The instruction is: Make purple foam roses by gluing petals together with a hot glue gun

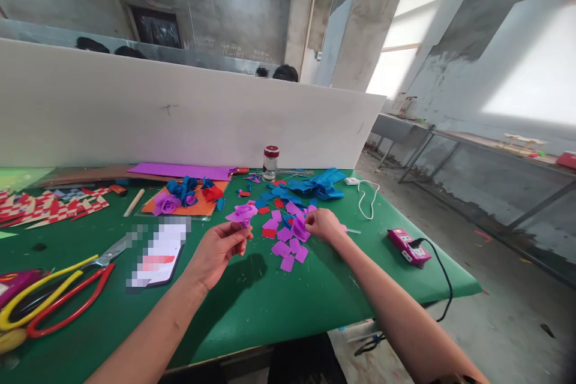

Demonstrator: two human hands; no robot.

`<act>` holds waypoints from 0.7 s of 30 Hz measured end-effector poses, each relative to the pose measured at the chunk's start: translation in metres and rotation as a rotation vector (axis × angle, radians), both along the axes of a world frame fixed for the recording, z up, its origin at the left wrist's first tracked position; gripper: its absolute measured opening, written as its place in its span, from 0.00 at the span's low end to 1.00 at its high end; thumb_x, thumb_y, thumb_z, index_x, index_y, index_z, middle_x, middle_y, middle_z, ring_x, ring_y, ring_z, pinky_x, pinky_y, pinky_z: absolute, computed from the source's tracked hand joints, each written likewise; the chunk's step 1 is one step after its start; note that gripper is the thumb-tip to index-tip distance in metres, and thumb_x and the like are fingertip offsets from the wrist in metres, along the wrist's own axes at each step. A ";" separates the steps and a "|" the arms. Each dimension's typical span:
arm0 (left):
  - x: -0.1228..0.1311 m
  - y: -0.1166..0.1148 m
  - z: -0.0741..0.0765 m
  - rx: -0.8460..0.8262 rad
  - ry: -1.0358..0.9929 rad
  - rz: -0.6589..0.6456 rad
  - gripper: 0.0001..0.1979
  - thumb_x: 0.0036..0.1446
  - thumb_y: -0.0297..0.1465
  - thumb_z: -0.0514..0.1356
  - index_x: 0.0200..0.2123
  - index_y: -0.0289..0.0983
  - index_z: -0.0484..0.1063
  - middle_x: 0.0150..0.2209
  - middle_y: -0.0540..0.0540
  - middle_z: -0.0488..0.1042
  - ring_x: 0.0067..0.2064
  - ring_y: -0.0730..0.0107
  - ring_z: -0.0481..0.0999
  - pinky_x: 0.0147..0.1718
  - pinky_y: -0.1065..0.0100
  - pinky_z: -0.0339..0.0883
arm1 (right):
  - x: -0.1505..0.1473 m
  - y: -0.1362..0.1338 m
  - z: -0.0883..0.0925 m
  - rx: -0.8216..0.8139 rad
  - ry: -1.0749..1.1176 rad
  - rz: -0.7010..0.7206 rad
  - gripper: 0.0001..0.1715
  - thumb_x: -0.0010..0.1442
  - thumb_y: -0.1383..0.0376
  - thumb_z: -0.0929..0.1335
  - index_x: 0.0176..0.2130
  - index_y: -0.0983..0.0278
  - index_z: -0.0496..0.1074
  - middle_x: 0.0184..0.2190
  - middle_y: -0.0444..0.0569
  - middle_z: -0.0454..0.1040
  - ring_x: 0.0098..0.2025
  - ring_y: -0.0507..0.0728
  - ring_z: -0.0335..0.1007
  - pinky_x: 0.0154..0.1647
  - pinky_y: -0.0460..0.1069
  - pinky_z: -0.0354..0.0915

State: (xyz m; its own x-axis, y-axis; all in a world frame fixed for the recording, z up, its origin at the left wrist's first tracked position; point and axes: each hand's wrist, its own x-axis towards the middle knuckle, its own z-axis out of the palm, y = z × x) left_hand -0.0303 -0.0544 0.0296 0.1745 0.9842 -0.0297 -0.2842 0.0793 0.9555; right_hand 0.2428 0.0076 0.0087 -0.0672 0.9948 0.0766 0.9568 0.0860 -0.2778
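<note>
My left hand (220, 251) is closed round the base of a purple paper flower (242, 213), raised a little above the table. Over the loose purple paper petals (281, 249), my right hand (324, 224) has its fingers pinched together at a curled purple petal (299, 229). The fingertips are partly hidden, but the petal meets them. Red petals (269, 233) and blue paper pieces (315, 186) are scattered around and behind the purple ones.
Finished paper flowers (166, 203) rest on an orange sheet (204, 209) at left. Large scissors (105, 258) and a phone (162, 255) lie nearer me. A lidded glass jar (270, 165) stands before the white partition (202, 114). A magenta box with a cable (408, 247) sits right.
</note>
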 end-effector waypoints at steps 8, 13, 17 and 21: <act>-0.003 -0.003 0.000 -0.001 0.006 -0.002 0.11 0.44 0.34 0.71 0.28 0.34 0.77 0.27 0.47 0.74 0.23 0.79 0.65 0.22 0.73 0.60 | 0.003 0.007 -0.003 0.010 0.063 0.035 0.09 0.46 0.70 0.68 0.24 0.61 0.79 0.24 0.45 0.78 0.28 0.53 0.71 0.25 0.45 0.55; -0.006 -0.007 -0.001 -0.010 -0.022 0.010 0.10 0.44 0.33 0.71 0.28 0.34 0.77 0.27 0.47 0.74 0.23 0.78 0.66 0.22 0.73 0.60 | 0.007 0.007 -0.005 0.028 0.103 0.047 0.08 0.46 0.69 0.68 0.24 0.61 0.79 0.23 0.44 0.78 0.28 0.53 0.71 0.25 0.44 0.57; -0.004 -0.013 0.002 -0.008 -0.057 0.046 0.11 0.41 0.31 0.72 0.28 0.33 0.77 0.26 0.47 0.74 0.22 0.79 0.66 0.21 0.73 0.60 | 0.009 0.003 -0.006 0.042 0.139 0.020 0.09 0.46 0.69 0.68 0.26 0.61 0.80 0.26 0.45 0.79 0.30 0.54 0.72 0.28 0.45 0.59; -0.003 -0.022 0.008 -0.017 -0.093 0.066 0.11 0.40 0.30 0.72 0.27 0.33 0.76 0.25 0.48 0.75 0.21 0.79 0.66 0.21 0.73 0.59 | 0.010 -0.001 -0.004 0.050 0.199 -0.012 0.09 0.46 0.68 0.68 0.29 0.62 0.80 0.27 0.45 0.79 0.31 0.55 0.72 0.29 0.45 0.59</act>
State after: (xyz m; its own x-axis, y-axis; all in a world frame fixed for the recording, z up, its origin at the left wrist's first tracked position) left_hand -0.0330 -0.0760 0.0375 0.1127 0.9931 -0.0337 -0.3763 0.0741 0.9236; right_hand 0.2524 0.0065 0.0043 -0.0337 0.9901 0.1364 0.8847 0.0931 -0.4567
